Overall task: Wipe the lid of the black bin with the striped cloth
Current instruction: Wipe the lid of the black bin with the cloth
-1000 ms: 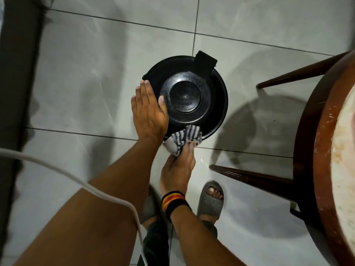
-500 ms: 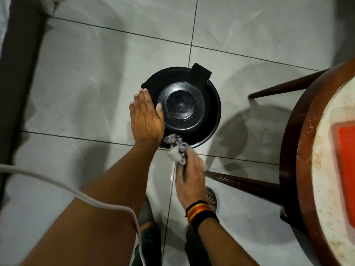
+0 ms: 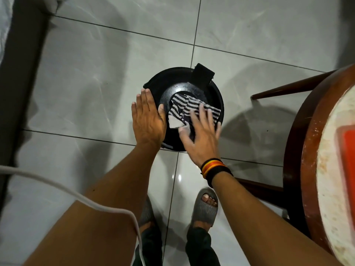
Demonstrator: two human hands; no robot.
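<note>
The striped black-and-white cloth (image 3: 194,110) has moved from the rim onto the round black bin lid (image 3: 172,93); the right hand (image 3: 199,135), fingers spread, is pressing it flat while the flat, open left hand (image 3: 148,120) is steadying the bin.

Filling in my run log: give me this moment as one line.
step: wiping | right hand: flat on striped cloth, spread over lid | left hand: open, braced on black bin rim | floor: tile

The scene is dim, with light from above glaring off the glossy floor (image 3: 96,93) near the feet. Soft shadows spread right of the bin (image 3: 215,104). The right hand (image 3: 199,135) is motion-blurred (fingers smeared), and the frame edges bend and darken.
</note>
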